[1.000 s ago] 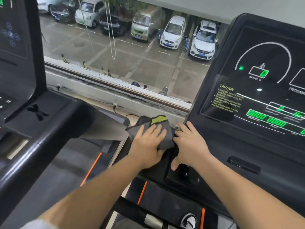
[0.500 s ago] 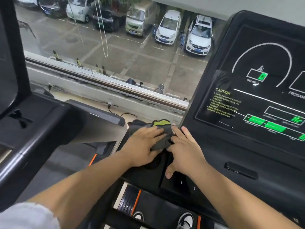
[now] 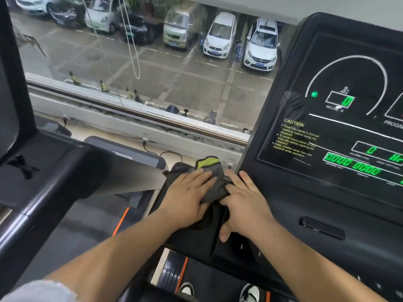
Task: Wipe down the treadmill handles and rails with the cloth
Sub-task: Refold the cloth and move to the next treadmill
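- left hand (image 3: 187, 201), grip open and flat, presses the grey-and-green cloth (image 3: 216, 185) onto the treadmill ledge (image 3: 192, 240).
- right hand (image 3: 244, 205), grip open, lies flat beside it, touching the cloth.
- display (image 3: 340, 131) reads "caution", "incline %".

Beyond the large glass window (image 3: 174, 88) lies a wet grey asphalt car park (image 3: 185, 83). Two white hatchback cars (image 3: 260, 47) stand parked side by side, with a pale olive van (image 3: 177, 31) just beside them. Yellow-and-black striped cones (image 3: 74, 78) stand near the grey metal window ledge (image 3: 152, 120). A thin white looped cord (image 3: 133, 51) hangs before the glass. A black power cable (image 3: 168, 153) lies on the floor below the ledge.
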Action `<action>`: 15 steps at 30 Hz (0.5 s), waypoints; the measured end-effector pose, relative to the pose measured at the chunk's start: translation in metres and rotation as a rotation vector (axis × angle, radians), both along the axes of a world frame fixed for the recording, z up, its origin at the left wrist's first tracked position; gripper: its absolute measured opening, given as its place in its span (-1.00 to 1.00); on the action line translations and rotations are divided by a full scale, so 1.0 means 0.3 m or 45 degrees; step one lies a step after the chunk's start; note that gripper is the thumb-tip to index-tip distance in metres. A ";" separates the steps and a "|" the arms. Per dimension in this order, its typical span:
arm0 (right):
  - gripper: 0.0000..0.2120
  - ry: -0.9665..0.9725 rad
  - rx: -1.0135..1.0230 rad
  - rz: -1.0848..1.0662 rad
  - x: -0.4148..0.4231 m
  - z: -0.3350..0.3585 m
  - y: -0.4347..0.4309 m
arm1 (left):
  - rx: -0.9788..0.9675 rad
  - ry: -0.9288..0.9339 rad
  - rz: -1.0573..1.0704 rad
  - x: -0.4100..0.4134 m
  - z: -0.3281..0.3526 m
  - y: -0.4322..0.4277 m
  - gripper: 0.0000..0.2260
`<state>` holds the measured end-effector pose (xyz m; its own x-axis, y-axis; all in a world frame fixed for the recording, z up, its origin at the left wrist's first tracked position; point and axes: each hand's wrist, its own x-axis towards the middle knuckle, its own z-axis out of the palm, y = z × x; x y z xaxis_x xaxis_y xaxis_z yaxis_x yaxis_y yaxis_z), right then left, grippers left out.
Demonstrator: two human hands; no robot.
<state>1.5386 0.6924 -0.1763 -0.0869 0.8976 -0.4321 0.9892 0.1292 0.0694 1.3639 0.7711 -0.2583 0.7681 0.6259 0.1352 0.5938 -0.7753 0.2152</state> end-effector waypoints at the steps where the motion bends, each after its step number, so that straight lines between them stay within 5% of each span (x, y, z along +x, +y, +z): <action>1: -0.06 -0.005 -0.005 -0.002 -0.001 0.003 0.000 | 0.017 -0.018 0.047 0.040 0.011 0.052 -0.51; 3: -0.07 -0.007 0.005 -0.004 -0.005 0.006 -0.006 | -0.064 -0.017 0.190 0.126 0.045 0.131 -0.66; 7: -0.01 0.012 0.075 -0.017 -0.004 0.014 -0.025 | -0.236 0.023 0.301 0.176 0.061 0.025 -0.49; 11: -0.06 0.051 0.096 -0.052 -0.002 0.022 -0.020 | -0.185 -0.086 0.149 0.026 0.030 -0.124 -0.42; 15: 0.09 0.007 0.087 -0.020 -0.011 0.024 -0.014 | -0.066 -0.018 0.030 0.032 0.007 0.084 -0.52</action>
